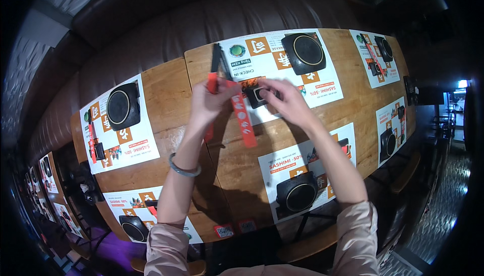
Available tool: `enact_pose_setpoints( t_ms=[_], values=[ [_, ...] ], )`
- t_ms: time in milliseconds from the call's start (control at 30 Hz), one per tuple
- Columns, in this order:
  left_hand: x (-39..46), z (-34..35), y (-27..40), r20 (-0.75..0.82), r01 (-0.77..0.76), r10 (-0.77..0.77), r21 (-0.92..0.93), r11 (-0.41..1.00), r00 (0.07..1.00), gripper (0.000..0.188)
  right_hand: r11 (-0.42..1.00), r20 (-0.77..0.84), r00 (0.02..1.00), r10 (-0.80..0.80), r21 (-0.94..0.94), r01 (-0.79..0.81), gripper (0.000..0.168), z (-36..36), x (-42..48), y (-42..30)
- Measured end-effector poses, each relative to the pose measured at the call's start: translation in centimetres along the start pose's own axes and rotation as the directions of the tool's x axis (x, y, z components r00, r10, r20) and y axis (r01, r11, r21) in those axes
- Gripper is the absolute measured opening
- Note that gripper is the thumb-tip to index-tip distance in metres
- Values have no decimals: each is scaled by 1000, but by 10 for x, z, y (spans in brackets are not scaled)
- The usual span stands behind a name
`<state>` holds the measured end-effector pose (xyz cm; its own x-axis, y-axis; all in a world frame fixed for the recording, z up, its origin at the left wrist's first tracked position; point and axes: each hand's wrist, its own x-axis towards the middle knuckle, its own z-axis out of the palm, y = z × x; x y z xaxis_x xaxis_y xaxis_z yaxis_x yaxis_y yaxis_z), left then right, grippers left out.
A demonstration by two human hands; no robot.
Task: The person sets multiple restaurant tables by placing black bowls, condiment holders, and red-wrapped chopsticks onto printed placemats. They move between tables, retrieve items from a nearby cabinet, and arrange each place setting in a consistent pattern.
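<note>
My left hand (207, 101) holds black chopsticks in red paper sleeves. One printed red sleeve (242, 122) slants down toward me, while black chopstick ends (216, 57) point to the far side. Just right of it, my right hand (285, 100) has its thumb and fingers on the edge of a small black square dish (254, 97). This dish is over the near left part of a printed paper placemat (329, 81); whether it touches the paper is unclear. A black plate with a round rim (307, 53) rests on the same placemat.
Other settings share the wooden table (166, 98), including a black plate (123, 105) at left and another plate (298, 192) near me. Two red-edged cards with printed codes (224, 231) lie by the near edge. Beyond runs a brown padded bench (242, 15); a chair (310, 244) stands close by.
</note>
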<state>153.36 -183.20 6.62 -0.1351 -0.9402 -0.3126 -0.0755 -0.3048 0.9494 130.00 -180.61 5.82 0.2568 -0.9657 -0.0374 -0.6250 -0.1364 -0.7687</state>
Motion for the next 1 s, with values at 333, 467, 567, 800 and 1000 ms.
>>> enact_pose_setpoints(
  t_ms=[333,467,567,800,1000],
  values=[
    [-5,51,9,-125,31,-62,-234,972,990,22,683,157,934,322,644,-344,20,6,-49,-25],
    [8,36,14,-146,3,-43,-259,966,988,25,662,257,908,331,622,-417,20,-2,-62,-33],
    [10,34,13,-151,2,-31,-189,982,988,27,678,327,887,327,573,-461,22,-6,-59,-36],
    [2,-3,1,-294,-118,45,-237,964,955,39,771,250,877,410,420,-480,16,-8,-4,-12],
    [-98,-30,-40,-301,130,-201,-241,962,932,34,756,103,803,586,287,-588,22,-2,66,53]
  ],
)
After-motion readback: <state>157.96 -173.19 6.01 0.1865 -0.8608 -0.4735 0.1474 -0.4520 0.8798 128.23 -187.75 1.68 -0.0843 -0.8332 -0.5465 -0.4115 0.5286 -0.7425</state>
